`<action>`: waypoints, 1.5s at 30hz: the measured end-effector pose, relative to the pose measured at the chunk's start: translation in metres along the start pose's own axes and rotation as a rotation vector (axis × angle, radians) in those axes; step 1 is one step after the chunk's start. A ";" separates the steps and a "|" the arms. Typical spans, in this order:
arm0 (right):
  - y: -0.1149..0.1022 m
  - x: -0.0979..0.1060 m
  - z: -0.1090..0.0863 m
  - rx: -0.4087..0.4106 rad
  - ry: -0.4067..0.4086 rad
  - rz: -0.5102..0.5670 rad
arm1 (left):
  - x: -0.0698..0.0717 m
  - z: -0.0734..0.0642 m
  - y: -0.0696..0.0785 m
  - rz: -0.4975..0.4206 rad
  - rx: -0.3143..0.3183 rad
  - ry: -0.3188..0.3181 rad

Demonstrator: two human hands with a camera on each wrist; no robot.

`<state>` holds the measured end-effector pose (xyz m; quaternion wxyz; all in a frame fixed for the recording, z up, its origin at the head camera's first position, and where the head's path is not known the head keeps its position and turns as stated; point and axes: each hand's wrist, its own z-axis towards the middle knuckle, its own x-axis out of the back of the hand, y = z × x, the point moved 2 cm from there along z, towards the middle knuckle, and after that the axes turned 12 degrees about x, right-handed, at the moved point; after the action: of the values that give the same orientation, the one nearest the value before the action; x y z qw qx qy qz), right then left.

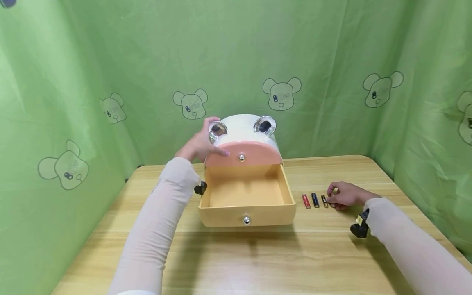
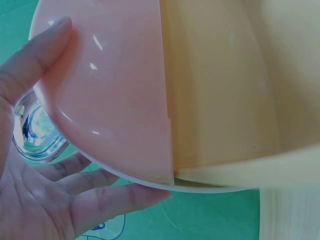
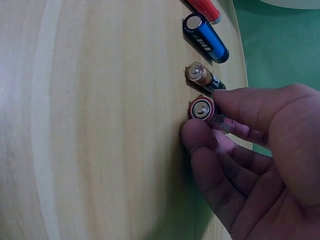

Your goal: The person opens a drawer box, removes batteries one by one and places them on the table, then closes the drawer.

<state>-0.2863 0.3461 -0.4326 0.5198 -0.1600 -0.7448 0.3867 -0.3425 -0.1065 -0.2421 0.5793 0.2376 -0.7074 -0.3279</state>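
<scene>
A small storage box (image 1: 243,131) has a white rounded top, two silver ear-like rings, and a pink upper drawer front (image 1: 254,151). Its yellow lower drawer (image 1: 225,216) is pulled out, with nothing inside. My left hand (image 1: 198,144) grips the box's upper left side, thumb (image 2: 50,45) on the pink front and fingers along the curved side. At the right, my right hand (image 1: 348,194) pinches a reddish battery (image 3: 202,108) between thumb and fingers, close to the tabletop. Beside it lie a black-and-copper battery (image 3: 197,73), a blue battery (image 3: 212,42) and a red battery (image 1: 306,201).
The wooden table (image 1: 243,266) carries the box near its back edge, with the batteries in a row to the box's right. A green curtain (image 1: 236,53) printed with bear heads hangs behind and at both sides.
</scene>
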 end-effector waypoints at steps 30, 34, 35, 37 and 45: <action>-0.089 -0.006 0.002 0.196 0.238 0.219 | -0.001 0.002 0.001 0.024 0.018 0.012; -0.133 -0.016 -0.006 0.316 0.307 0.479 | -0.002 0.002 0.002 0.006 0.026 0.002; -0.143 -0.019 -0.009 0.350 0.314 0.541 | -0.003 0.002 0.002 -0.002 0.030 -0.001; -0.163 -0.025 -0.016 0.422 0.302 0.650 | -0.003 0.002 0.002 -0.013 0.038 -0.005; -0.225 -0.064 -0.042 0.646 0.135 0.749 | -0.001 0.001 0.000 0.011 0.045 0.008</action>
<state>-0.1858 0.1765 -0.3001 0.4152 -0.2722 -0.4428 0.7466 -0.3435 -0.1055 -0.2425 0.5785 0.2479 -0.7136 -0.3076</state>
